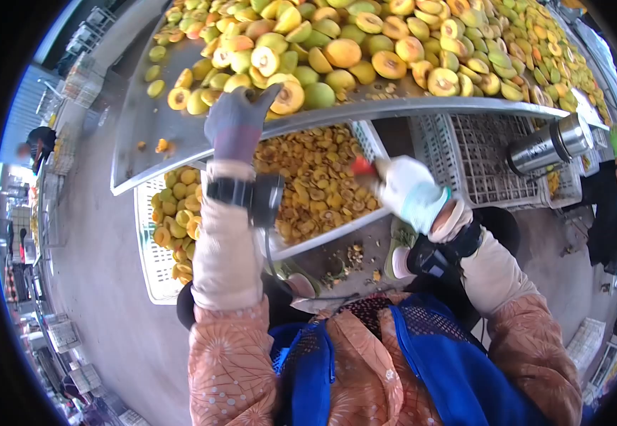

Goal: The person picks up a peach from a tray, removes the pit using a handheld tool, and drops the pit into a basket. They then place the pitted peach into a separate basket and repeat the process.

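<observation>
My left hand (236,126), in a grey glove, reaches over the near edge of the metal table (173,142). Its thumb and fingers are apart, right at the halved yellow peaches (287,97) heaped there. My right hand (409,190), in a white glove, is closed around a tool with a red part (362,167); motion blur hides its working end. It hovers over the right side of a white crate of peach scraps (315,174) under the table edge.
A white crate (154,266) of peach halves stands at lower left. Right of the scraps, a steel flask (550,144) lies across white crates (489,153). Fallen scraps (353,259) lie by my shoes. Another person (615,206) is at far right.
</observation>
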The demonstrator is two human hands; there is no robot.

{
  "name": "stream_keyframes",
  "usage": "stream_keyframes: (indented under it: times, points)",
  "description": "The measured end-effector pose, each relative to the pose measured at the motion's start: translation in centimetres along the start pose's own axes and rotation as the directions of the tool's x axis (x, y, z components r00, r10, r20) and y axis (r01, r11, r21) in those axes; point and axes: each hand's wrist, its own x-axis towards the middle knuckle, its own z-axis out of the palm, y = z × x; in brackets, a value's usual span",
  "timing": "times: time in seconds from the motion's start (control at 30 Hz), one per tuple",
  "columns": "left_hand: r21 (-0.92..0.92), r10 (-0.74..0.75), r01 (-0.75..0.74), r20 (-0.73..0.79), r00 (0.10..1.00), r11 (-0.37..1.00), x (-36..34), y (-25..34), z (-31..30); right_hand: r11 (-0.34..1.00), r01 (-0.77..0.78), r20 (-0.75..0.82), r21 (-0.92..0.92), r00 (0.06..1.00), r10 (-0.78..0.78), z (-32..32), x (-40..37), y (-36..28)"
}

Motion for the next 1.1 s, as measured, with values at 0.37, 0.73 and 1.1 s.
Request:
stream_keyframes:
  times: [0.37, 0.73, 1.1]
  points:
    - [-0.837, -0.015, -0.223, -0.266, 0.964, 0.499, -5.6, 0.6, 0.7, 0.612, 0.038, -0.283, 0.790, 0.908, 0.310, -3.8, 0.2, 0.1]
    - [-0.697, 0.136, -0.253, -0.219, 0.966, 0.671, -13.4, 0.1, 4.3, 0.763, -0.059, 0.053, 0.643, 0.998, 0.033, 3.7, -0.3, -4.5]
    - [-0.822, -0.055, 0.390, 0.451, 0.891, -0.414, -12.6, 1.1, 4.6, 0.784, 0.046, -0.073, 0.619, 0.997, 0.000, 7.4, 0.4, -4.8]
